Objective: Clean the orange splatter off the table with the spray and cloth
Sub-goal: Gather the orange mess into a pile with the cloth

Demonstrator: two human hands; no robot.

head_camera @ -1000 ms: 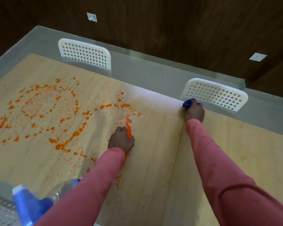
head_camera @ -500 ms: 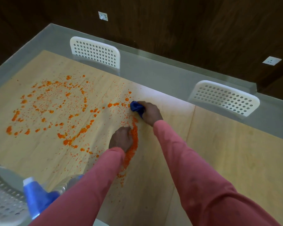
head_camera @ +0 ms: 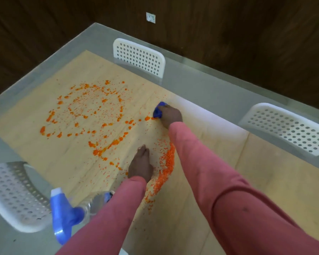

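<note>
Orange splatter (head_camera: 92, 115) covers the left half of the pale wooden table (head_camera: 219, 190) in a rough ring of drops. A denser ridge of orange bits (head_camera: 167, 164) lies between my two arms. My right hand (head_camera: 170, 115) grips a crumpled blue cloth (head_camera: 159, 111) and presses it on the table at the splatter's right edge, touching an orange drop. My left hand (head_camera: 140, 165) rests on the table beside the ridge, fingers stretched forward, holding nothing. A clear spray bottle (head_camera: 66, 212) with a blue trigger head lies at the near left, partly under my left sleeve.
White perforated chairs stand at the far side (head_camera: 139, 57), the right (head_camera: 287, 127) and the near left (head_camera: 13, 196). Grey floor and dark wood walls surround the table. The right half of the tabletop carries no splatter.
My right hand swept the cloth from the far right edge leftward into the splatter, piling orange bits into a ridge beside my left hand. The left hand's fingers have stretched forward.
</note>
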